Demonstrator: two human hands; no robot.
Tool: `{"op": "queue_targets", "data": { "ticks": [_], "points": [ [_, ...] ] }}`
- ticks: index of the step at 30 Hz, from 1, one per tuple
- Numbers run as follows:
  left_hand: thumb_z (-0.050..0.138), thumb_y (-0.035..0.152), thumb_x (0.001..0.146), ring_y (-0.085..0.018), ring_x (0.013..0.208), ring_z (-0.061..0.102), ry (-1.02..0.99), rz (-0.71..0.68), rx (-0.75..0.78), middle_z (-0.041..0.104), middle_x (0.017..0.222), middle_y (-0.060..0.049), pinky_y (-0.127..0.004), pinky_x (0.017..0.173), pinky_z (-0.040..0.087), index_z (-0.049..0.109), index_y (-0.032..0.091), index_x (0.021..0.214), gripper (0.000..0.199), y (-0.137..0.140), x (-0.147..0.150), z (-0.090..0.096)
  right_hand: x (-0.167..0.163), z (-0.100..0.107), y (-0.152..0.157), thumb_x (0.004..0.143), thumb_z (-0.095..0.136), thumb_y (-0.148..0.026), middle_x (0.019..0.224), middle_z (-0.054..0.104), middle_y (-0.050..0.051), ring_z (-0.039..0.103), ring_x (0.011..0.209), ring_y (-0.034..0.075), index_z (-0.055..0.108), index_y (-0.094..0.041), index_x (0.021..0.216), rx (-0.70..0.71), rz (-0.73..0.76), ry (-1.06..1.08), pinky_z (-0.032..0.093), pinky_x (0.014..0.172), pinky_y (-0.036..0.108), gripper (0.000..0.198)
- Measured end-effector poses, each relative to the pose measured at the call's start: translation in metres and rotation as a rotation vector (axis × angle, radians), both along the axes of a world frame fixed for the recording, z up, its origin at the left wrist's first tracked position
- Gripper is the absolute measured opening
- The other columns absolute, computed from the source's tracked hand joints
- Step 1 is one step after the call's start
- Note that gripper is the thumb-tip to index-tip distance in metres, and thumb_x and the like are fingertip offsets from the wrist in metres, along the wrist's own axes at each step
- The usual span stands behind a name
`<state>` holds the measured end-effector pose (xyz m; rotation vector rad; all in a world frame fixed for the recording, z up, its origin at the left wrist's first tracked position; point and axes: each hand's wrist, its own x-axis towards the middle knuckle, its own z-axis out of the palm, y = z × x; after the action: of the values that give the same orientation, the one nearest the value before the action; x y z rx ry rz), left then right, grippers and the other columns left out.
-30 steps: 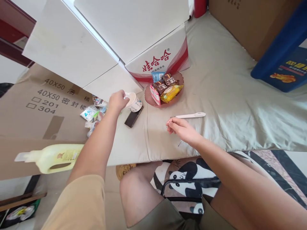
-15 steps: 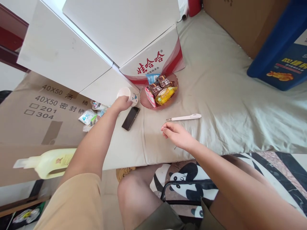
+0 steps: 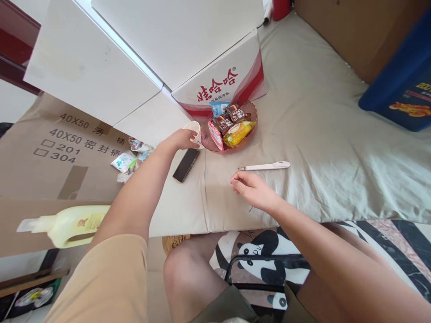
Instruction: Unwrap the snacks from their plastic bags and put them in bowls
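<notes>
My left hand (image 3: 182,139) is closed around a white paper cup (image 3: 193,127) at the left rim of a reddish see-through bowl (image 3: 210,144). The hand hides much of the cup's side. In the bowl lie several wrapped snacks, among them brown cocoa packets (image 3: 222,124) and a yellow packet (image 3: 239,133). Just below the cup, a dark phone (image 3: 186,165) rests on the cloth. My right hand (image 3: 251,189) hovers or rests near the front edge with its fingers curled in; nothing shows in them. Above it lies a pale utility knife (image 3: 265,166).
Behind the bowl stands a white and red carton (image 3: 224,85). A blue jug (image 3: 400,94) and a brown box (image 3: 336,36) are at the right. On the left are a printed cardboard box (image 3: 40,166), a yellowish bottle (image 3: 72,226) and small packets (image 3: 124,162). Beige cloth (image 3: 310,125) covers the surface.
My left hand has shifted the paper cup rightward, closer to the bowl. My right hand keeps its curled pose. The whole view has turned slightly.
</notes>
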<state>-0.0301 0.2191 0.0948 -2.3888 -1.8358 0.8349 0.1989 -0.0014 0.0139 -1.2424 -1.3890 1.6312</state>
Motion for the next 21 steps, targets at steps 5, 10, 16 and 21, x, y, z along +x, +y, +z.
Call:
{"op": "queue_targets", "data": {
  "ticks": [5,10,16,21],
  "points": [
    [0.060,0.054,0.086,-0.029,0.126,0.064,-0.166,0.048,0.110,0.070,0.135,-0.006,-0.031,0.109,0.045,0.070,0.020,0.131,0.057,-0.018,-0.015,0.027,0.015,-0.007,-0.010,0.092,0.045,-0.030,0.078,0.067,0.001,0.062,0.074,0.017,0.058,-0.021,0.087,0.121,-0.007,-0.108,0.044,0.069,0.029,0.017],
    [0.051,0.040,0.092,-0.029,0.119,0.066,-0.235,0.264,0.360,0.073,0.125,-0.010,-0.038,0.108,0.047,0.072,0.017,0.124,0.044,-0.042,-0.072,0.025,0.056,-0.025,-0.055,0.097,0.043,-0.030,0.075,0.068,0.003,0.063,0.067,0.017,0.061,-0.020,0.089,0.581,-0.032,-0.360,0.045,0.063,0.029,0.022],
    [0.064,0.043,0.084,-0.035,0.134,0.055,-0.167,0.545,0.437,0.058,0.146,-0.017,-0.048,0.113,0.042,0.057,0.021,0.142,0.063,-0.054,-0.149,-0.009,0.061,-0.039,-0.070,0.098,0.046,-0.022,0.075,0.070,0.002,0.066,0.064,0.017,0.062,-0.021,0.088,0.863,-0.030,-0.587,0.049,0.059,0.028,0.019],
    [0.060,0.048,0.086,-0.035,0.130,0.059,-0.146,0.571,0.324,0.069,0.132,-0.013,-0.052,0.114,0.039,0.070,0.025,0.126,0.047,-0.034,-0.180,-0.031,0.052,-0.038,-0.064,0.100,0.046,-0.024,0.074,0.069,0.001,0.066,0.063,0.017,0.063,-0.022,0.088,0.844,0.029,-0.636,0.050,0.060,0.030,0.021]
  ]
}}
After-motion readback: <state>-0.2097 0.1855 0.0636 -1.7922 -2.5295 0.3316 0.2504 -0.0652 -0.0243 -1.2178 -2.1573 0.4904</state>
